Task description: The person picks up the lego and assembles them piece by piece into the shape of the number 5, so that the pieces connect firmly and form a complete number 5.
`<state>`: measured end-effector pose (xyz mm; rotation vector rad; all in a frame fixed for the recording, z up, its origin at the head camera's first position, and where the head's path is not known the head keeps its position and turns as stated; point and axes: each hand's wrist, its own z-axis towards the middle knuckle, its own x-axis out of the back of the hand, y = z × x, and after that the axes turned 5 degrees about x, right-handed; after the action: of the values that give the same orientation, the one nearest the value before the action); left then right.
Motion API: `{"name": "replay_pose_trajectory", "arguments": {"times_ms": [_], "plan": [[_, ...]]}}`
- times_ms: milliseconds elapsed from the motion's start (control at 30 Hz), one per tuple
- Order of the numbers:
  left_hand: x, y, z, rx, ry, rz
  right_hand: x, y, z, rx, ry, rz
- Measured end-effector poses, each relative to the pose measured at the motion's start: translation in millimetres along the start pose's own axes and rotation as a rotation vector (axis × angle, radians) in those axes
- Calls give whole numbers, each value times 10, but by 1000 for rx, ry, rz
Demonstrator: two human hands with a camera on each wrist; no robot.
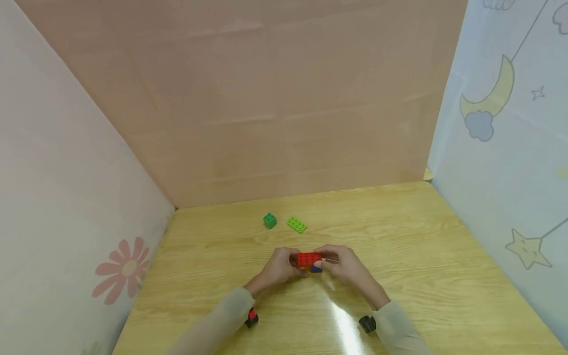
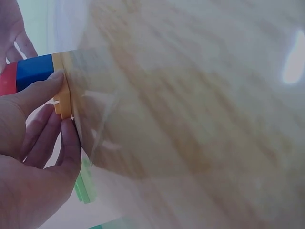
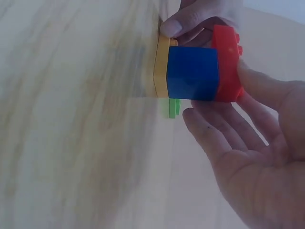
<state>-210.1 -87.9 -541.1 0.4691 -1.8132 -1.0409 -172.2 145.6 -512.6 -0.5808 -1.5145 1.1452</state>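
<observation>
A stack of toy building bricks stands on the table between the two hands. Its bottom piece is a flat orange brick, with a blue brick above it at one end. On top lies a red brick with its studs up, overhanging the blue one. My left hand pinches the orange brick, thumb on its upper face in the left wrist view. From the other side, my right hand holds the red brick, its thumb against the studded side and its fingers behind the stack.
Beyond the hands on the wooden table are a dark green brick and a flat light green brick. A tan panel rises behind the table, with patterned walls on either side.
</observation>
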Motion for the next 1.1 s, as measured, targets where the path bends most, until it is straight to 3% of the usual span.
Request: {"name": "replay_pose_trajectory", "arguments": {"times_ms": [200,300,533,867,1100], "plan": [[80,-3,6,-7,-55,38,10,74,-22,56,-7,13],[154,3,-8,3,-49,68,10,93,-19,57,-9,25],[319,-21,-41,-3,46,100,-10,105,-21,29,5,22],[501,-47,4,0,188,2,-4,63,-19,28,19,-14],[560,-78,56,-31,323,5,5,50,-52,14,8,11]]}}
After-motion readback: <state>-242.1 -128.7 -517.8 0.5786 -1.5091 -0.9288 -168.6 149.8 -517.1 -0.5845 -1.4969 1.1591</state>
